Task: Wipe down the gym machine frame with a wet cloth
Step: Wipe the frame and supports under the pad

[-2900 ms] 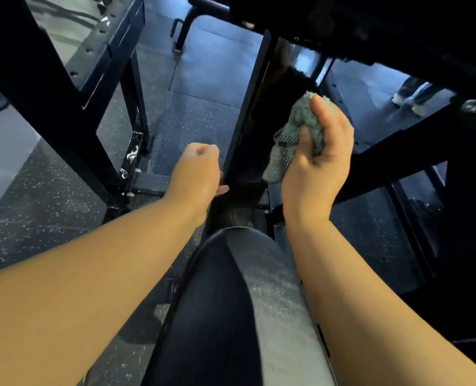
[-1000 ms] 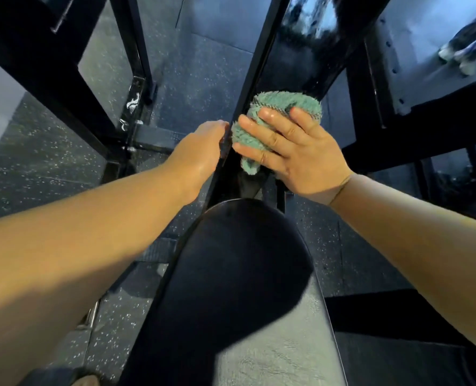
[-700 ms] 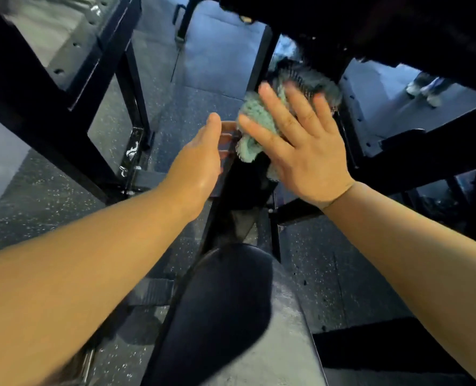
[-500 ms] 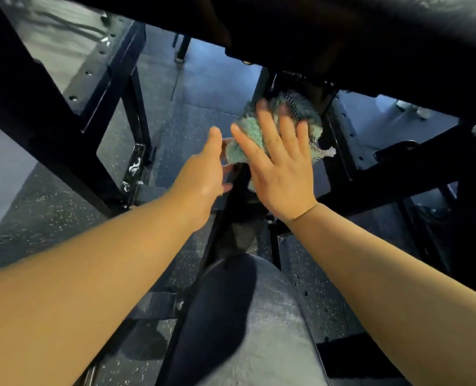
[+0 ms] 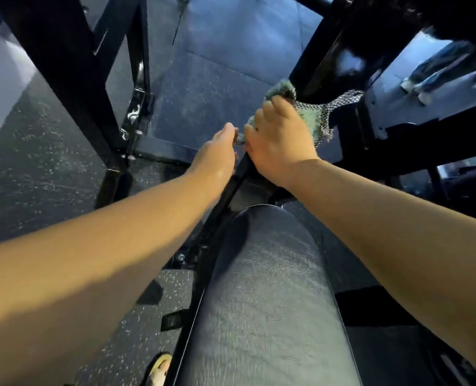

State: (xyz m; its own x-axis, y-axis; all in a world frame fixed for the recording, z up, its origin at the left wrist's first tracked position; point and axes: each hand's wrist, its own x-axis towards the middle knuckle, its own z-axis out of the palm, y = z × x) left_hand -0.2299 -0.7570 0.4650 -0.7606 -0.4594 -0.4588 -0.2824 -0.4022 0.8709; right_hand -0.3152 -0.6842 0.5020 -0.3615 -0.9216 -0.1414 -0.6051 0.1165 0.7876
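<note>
Cloth (image 5: 313, 118), green with a mesh edge, is lying bunched against the slanted black frame beam (image 5: 326, 59) of the machine, directly under your right hand (image 5: 280, 143). You are gripping it with that hand, fingers curling over the fabric and pressing it onto the beam. A mesh corner is hanging out past the beam to the right.

Your left hand (image 5: 217, 154) is reaching in just beside the right one. Its fingers are stretching forward and holding nothing, and their tips are meeting the beam's left edge next to a small metal fitting (image 5: 240, 140).

Between your forearms the padded seat (image 5: 264, 288) is sitting below the beam's lower end. Speckled rubber floor (image 5: 36, 176) is showing on the left, where another black upright (image 5: 64, 65) is standing. Motion blur is softening the upper right corner.
</note>
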